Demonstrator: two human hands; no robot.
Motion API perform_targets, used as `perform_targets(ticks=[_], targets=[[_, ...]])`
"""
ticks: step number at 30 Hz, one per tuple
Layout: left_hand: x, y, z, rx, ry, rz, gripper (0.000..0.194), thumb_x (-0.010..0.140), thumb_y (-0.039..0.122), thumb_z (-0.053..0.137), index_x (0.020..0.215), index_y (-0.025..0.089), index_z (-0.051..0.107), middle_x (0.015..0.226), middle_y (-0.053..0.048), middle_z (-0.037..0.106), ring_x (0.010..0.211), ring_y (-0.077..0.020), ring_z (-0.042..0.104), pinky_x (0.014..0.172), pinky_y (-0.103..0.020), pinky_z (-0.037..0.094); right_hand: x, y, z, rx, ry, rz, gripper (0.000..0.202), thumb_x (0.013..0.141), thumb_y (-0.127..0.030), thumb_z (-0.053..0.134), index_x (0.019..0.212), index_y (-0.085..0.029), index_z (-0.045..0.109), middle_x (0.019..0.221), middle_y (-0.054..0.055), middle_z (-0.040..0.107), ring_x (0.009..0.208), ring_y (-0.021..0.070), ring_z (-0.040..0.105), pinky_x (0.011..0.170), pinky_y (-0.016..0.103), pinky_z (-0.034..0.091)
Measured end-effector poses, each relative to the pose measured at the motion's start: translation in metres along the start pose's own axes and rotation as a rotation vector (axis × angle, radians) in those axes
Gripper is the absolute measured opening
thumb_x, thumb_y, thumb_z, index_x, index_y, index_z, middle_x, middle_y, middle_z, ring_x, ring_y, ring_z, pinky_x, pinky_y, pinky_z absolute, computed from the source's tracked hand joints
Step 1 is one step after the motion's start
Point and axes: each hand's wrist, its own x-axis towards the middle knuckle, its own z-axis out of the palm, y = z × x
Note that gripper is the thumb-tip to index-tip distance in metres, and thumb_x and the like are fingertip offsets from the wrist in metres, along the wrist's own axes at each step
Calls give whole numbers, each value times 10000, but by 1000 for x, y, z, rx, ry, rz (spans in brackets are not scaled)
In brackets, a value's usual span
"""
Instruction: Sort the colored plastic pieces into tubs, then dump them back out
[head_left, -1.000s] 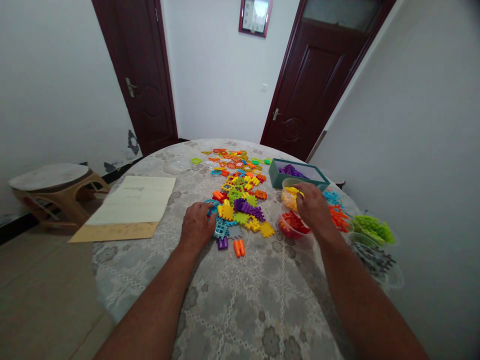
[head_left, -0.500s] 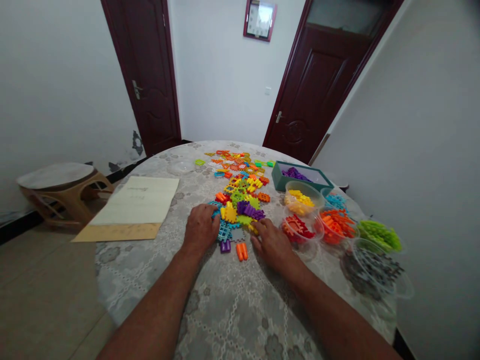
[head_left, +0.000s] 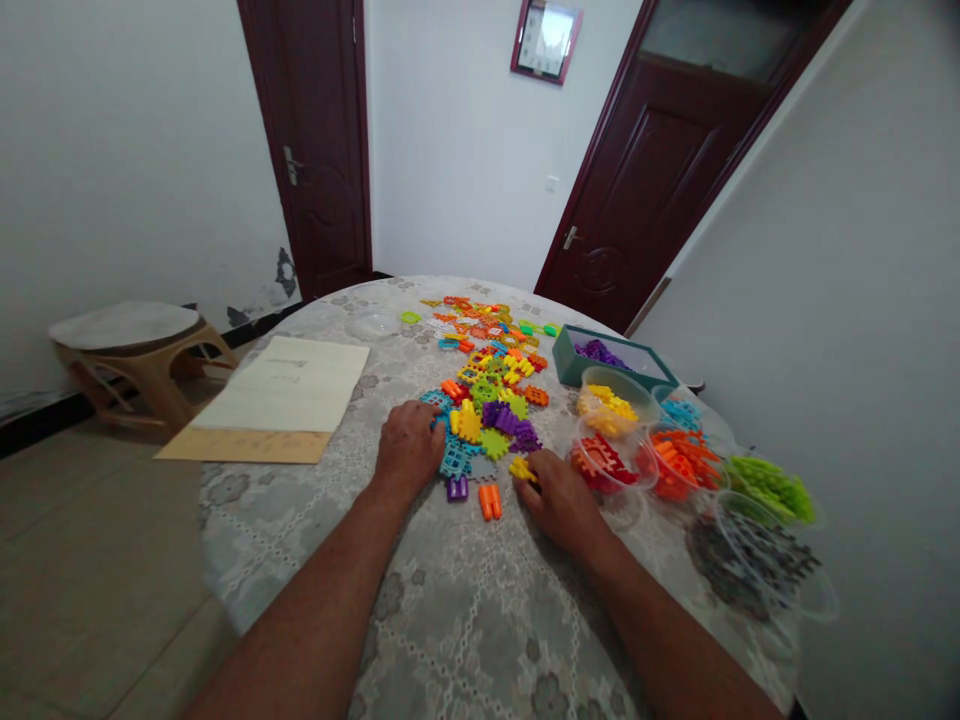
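Note:
A yellow interlocking plastic block (head_left: 523, 469) is pinched in the fingertips of my right hand (head_left: 559, 497), at the near right side of a loose pile. My left hand (head_left: 409, 445) rests at the pile's left edge, fingers curled in against the blue lattice blocks (head_left: 454, 460); what lies under its fingertips is hidden. Between the hands are a yellow block (head_left: 469, 422), purple blocks (head_left: 501, 416), a green toothed block (head_left: 494, 444) and a grey flat block (head_left: 482, 468). Nearest me lie a purple block (head_left: 457, 489) and an orange block (head_left: 490, 502).
Clear tubs on the right hold sorted blocks: yellow (head_left: 609, 408), red (head_left: 600, 460), orange (head_left: 679, 458), blue, green (head_left: 772, 487) and grey (head_left: 757, 560). Behind them is a green box (head_left: 568, 360) with purple blocks. Paper sheets (head_left: 281, 385) lie left. More blocks (head_left: 480, 322) stretch toward the far edge.
My right hand has drawn back from the pile toward the lower right with the yellow block in its fingers. The left hand stays beside the blue blocks. The camera view has shifted slightly.

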Motion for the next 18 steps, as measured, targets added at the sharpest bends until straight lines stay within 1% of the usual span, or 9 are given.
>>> perform_targets(ticks=[3,6,8,9,11,14,16,18], targets=[[0,-1,1,-3,4,-8,200,919,211,562,1043,192,718,1082,-128,739,1072,-298,652,1015,-459,510,-2,-4,0,-1,37,-32,50,907,-182,576,904,-220,543,954,56,635,864,211,589,754,310,411],[0,-1,1,2,0,-8,208,930,221,553,1045,183,722,1086,-135,742,1064,-301,654,1013,-463,512,-4,-5,-4,71,163,-45,113,857,-171,546,947,-232,518,972,62,614,905,230,598,799,332,450],[1,-2,1,8,-2,-4,216,936,228,546,1050,181,723,1095,-137,746,1069,-303,656,1014,-466,514,-5,-5,-8,128,243,-13,160,846,-175,516,995,-235,519,983,68,617,929,242,611,834,351,474],[1,-2,1,10,-2,1,217,937,230,544,1050,185,723,1095,-134,748,1070,-303,657,1014,-467,515,-6,-5,-10,153,263,8,173,846,-181,506,1008,-237,524,981,68,622,928,244,618,838,357,482],[1,-3,1,8,2,12,213,934,233,542,1042,198,722,1080,-126,751,1063,-300,661,1013,-469,517,-7,-8,-18,204,249,44,168,853,-206,511,1014,-243,543,966,59,642,904,242,630,822,358,492],[2,-5,2,2,16,15,206,930,242,535,1024,210,716,1056,-122,750,1044,-301,664,1008,-477,520,-8,-12,-43,282,183,87,126,891,-274,548,1010,-252,582,933,35,677,835,225,641,756,334,493],[3,-7,2,0,28,17,216,932,246,524,1036,205,709,1060,-129,742,1049,-310,660,1007,-484,520,-6,-9,-68,293,164,105,131,926,-329,566,1025,-256,612,920,25,692,802,215,640,707,316,479],[4,-7,1,2,46,27,244,940,247,505,1077,190,699,1085,-141,728,1076,-322,648,1016,-494,515,1,4,-98,249,176,99,163,946,-371,580,1042,-255,642,933,26,707,808,212,645,701,309,472]])
